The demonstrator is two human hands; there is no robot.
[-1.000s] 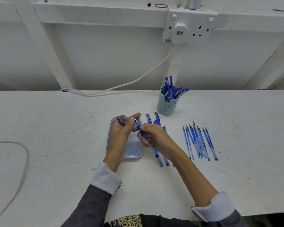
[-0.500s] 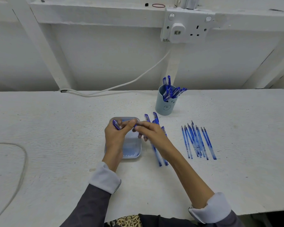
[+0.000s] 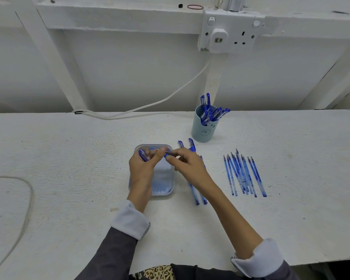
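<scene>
currently both hands meet just above the far end of a clear plastic tray point(image 3: 164, 190) on the white tabletop point(image 3: 69, 158), sharing one blue pen point(image 3: 142, 155). the left hand point(image 3: 143, 170) has its fingers curled round one end, and the right hand point(image 3: 190, 168) pinches the other end between thumb and fingertips. a few capped pens point(image 3: 196, 197) lie under the right wrist, a row of bare refills point(image 3: 242, 174) lies further right, and a pale blue cup point(image 3: 203, 132) of pens stands behind.

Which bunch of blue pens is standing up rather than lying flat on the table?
The pens in the pale blue cup, leaning on its rim. The uncapped row and the capped ones beside the right hand lie flat.
</scene>
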